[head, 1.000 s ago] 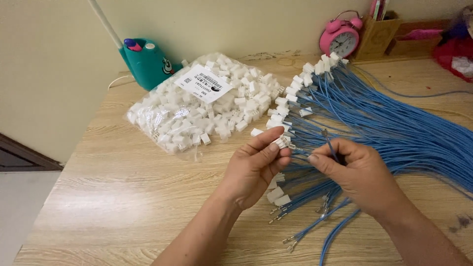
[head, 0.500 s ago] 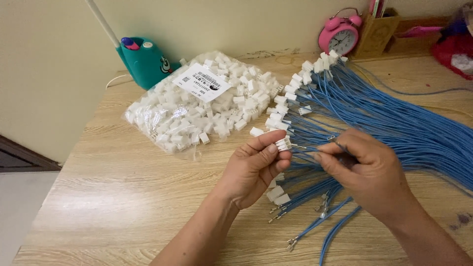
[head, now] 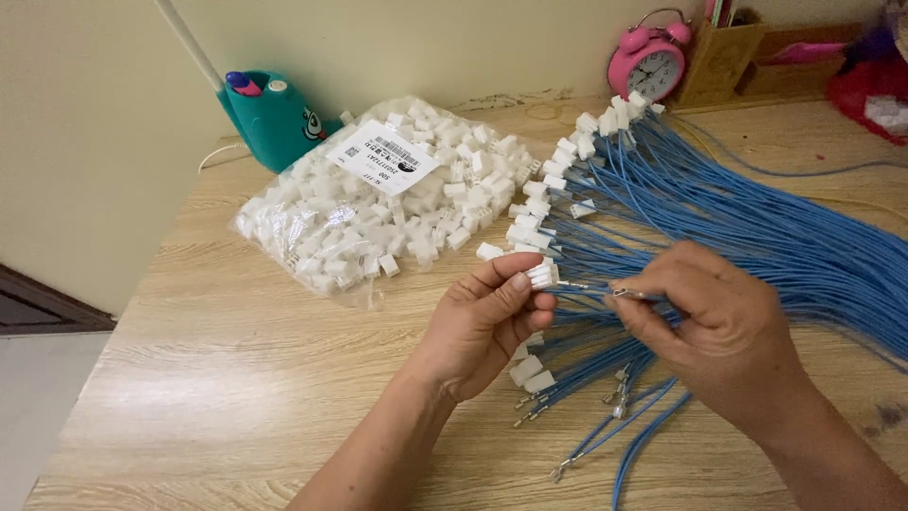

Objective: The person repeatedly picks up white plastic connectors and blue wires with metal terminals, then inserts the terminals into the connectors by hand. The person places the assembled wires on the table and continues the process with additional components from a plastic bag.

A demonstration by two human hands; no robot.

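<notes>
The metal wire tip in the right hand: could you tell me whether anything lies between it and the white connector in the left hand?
Nothing visible does: open air separates the wire tip from the white connector.

A small white plastic connector (head: 542,274) sits pinched between the thumb and fingers of the left hand (head: 482,326), raised above the bench, its open face turned to the right. A thin metal pin pokes out of that face. Just to its right, apart from it, the right hand (head: 714,326) pinches a blue wire (head: 643,445) near its end, so that the bare metal terminal (head: 622,292) at the tip points left toward the connector. The wire runs down under the right hand and curves toward the near edge of the bench.
</notes>
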